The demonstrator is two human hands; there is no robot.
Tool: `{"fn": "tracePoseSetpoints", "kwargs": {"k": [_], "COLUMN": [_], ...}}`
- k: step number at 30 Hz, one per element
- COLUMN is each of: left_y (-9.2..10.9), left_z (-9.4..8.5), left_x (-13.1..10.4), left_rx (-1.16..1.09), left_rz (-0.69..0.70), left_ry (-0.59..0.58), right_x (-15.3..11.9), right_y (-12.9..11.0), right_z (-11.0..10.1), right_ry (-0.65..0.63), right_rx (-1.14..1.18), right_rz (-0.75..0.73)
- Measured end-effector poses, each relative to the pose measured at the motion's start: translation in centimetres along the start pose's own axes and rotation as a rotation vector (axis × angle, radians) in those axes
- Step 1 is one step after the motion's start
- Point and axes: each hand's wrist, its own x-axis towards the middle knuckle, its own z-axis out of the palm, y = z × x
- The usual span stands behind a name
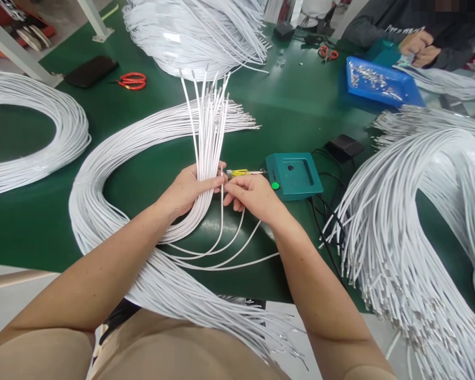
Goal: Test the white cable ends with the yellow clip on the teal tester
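My left hand [190, 187] is wrapped round a thick bundle of white cables [209, 134], whose cut ends stand up above the fingers. Close beside it, my right hand [253, 195] has its thumb and forefinger pinched at a single white cable [222, 203] split off from the bundle. Several loose cables curve below this hand. Just behind the right fingertips, a yellow-handled tool tip [239, 172] sticks out of a teal box-shaped device [295, 177] with a green button. The cable's tip at the fingers is too small to make out clearly.
Coils of white cable lie at the left [73, 121], the back [198, 37] and the right [388, 211]. Red-handled scissors [132, 81] and a dark pouch [92, 72] rest at the back left. A blue tray [383, 87] holds small metal parts near another person's hands [419, 47].
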Motion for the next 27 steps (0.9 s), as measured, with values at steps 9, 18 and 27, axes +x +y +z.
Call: {"fn": "tracePoseSetpoints", "kwargs": {"k": [9, 18, 27], "left_y": [-0.2, -0.3, -0.3], "left_z": [0.4, 0.7, 0.9], "left_x": [-0.4, -0.4, -0.7], "left_rx": [0.293, 0.236, 0.418], "left_rz": [0.109, 0.053, 0.123], "left_ry": [0.054, 0.038, 0.048], "right_x": [0.4, 0.9, 1.1], "right_y": [0.0, 0.6, 0.7], "right_z": [0.7, 0.7, 0.9], "right_ry": [0.2, 0.102, 0.013], "right_rx": [0.193, 0.578, 0.716], "right_rz": [-0.101, 0.009, 0.081]}}
